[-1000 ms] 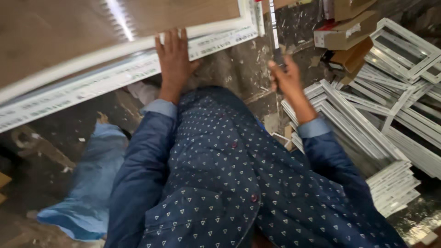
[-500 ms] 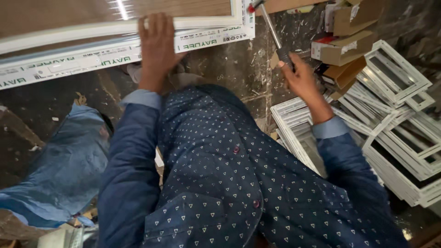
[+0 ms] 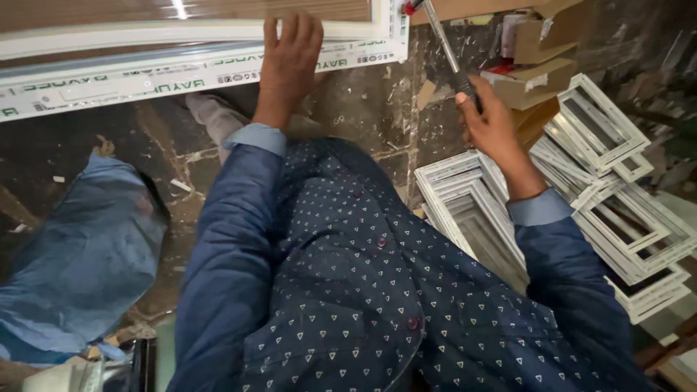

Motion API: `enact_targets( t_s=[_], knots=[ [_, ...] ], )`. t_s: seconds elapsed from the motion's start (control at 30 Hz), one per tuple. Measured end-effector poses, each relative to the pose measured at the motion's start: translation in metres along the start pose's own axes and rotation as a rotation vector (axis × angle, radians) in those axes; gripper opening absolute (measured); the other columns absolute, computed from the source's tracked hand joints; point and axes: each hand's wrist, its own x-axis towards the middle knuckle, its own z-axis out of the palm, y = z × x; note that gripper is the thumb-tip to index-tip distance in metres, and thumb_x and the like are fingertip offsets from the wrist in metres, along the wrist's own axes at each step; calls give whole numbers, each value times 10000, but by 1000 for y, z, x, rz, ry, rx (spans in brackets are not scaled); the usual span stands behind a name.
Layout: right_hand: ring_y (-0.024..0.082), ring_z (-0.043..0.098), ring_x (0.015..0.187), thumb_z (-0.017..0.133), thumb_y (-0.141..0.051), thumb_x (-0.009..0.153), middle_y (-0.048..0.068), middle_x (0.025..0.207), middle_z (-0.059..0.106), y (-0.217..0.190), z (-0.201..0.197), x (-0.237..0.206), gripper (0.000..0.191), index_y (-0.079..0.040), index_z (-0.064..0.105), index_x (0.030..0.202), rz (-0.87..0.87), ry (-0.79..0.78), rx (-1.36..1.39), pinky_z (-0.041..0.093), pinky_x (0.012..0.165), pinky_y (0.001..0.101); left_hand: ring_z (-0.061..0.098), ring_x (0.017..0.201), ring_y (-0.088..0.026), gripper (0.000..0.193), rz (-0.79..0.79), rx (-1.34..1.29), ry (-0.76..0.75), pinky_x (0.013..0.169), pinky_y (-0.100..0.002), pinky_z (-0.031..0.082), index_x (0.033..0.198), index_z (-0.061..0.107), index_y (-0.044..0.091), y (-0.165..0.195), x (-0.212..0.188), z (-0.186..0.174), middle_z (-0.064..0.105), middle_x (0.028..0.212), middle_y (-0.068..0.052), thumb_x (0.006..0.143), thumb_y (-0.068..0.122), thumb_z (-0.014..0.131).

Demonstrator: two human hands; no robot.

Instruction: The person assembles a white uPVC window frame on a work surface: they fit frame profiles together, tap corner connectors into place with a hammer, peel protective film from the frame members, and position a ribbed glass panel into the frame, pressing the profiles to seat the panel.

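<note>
While your left hand [image 3: 289, 62] lies flat with fingers spread on the long white plastic window frame [image 3: 203, 69], holding nothing, that frame runs across the top of the view above a dark, littered stone floor [image 3: 363, 109]. Just right of the frame's corner, your right hand [image 3: 490, 123] is clenched around the black grip of a slim metal-shafted tool [image 3: 444, 47] whose red-tipped end reaches up near the frame's end. Below and right of the frame, stacks of small white rectangular frames [image 3: 617, 210] lean together, with brown cardboard boxes [image 3: 534, 76] behind them. Left of the frame's underside lies a crumpled blue cloth [image 3: 80, 268].
</note>
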Motion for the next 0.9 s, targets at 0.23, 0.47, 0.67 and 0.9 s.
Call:
enact_targets(
  t_s=[0.23, 0.47, 0.67, 0.9],
  knots=[
    [131, 614, 658, 636, -324, 1132, 118, 996, 688, -5, 6, -6, 410, -102, 564, 1469, -401, 122, -287, 490, 606, 285, 417, 1366, -367, 1001, -91, -80, 29, 1150, -600, 286, 1442, 513, -21, -7, 62, 0, 503, 1421, -194, 733, 604, 842],
    [176, 579, 573, 604, -327, 1075, 131, 800, 653, -18, 14, -31, 433, -123, 568, 1455, -35, 79, -135, 444, 538, 339, 410, 1392, -377, 969, -66, -48, 30, 1168, -602, 264, 1482, 497, -30, -13, 49, 18, 482, 1478, -209, 814, 589, 829],
    [255, 630, 646, 602, -305, 1127, 186, 944, 664, -37, 2, -17, 431, -88, 521, 1491, -250, 90, -314, 494, 617, 386, 415, 1403, -375, 933, -35, -8, 97, 1165, -610, 253, 1419, 500, -58, 3, 25, 10, 497, 1484, -201, 855, 626, 790],
    [344, 580, 609, 556, -319, 1100, 230, 740, 601, -79, -25, 15, 536, -164, 454, 1603, -222, -121, -527, 467, 636, 455, 449, 1358, -356, 827, -38, -89, 81, 1137, -595, 305, 1327, 560, -2, 8, 26, -1, 529, 1419, -170, 801, 582, 816]
  ],
)
